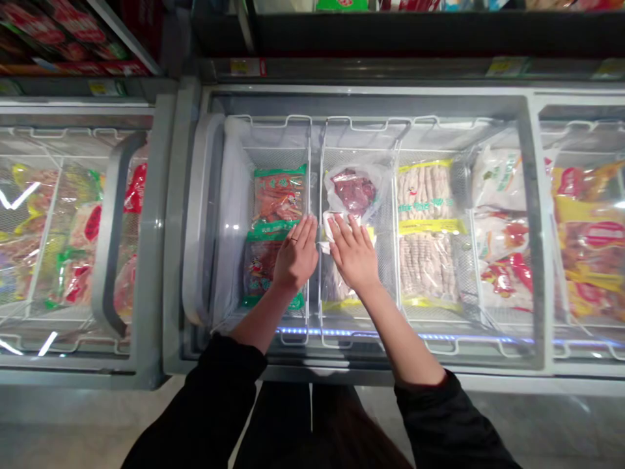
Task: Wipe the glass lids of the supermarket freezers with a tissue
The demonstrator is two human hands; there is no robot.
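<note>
Freezer glass [434, 142], long axis sideways, lies under left fingers [303, 236] pressed together and right fingers [344, 234] spread over white cloth [327, 226].

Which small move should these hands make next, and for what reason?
Probably slide the right hand sideways with the white wipe pressed flat: the wipe lies partly under that hand, seemingly on the glass lid, and the left hand, palm down beside it, shows no wipe beneath.
</note>
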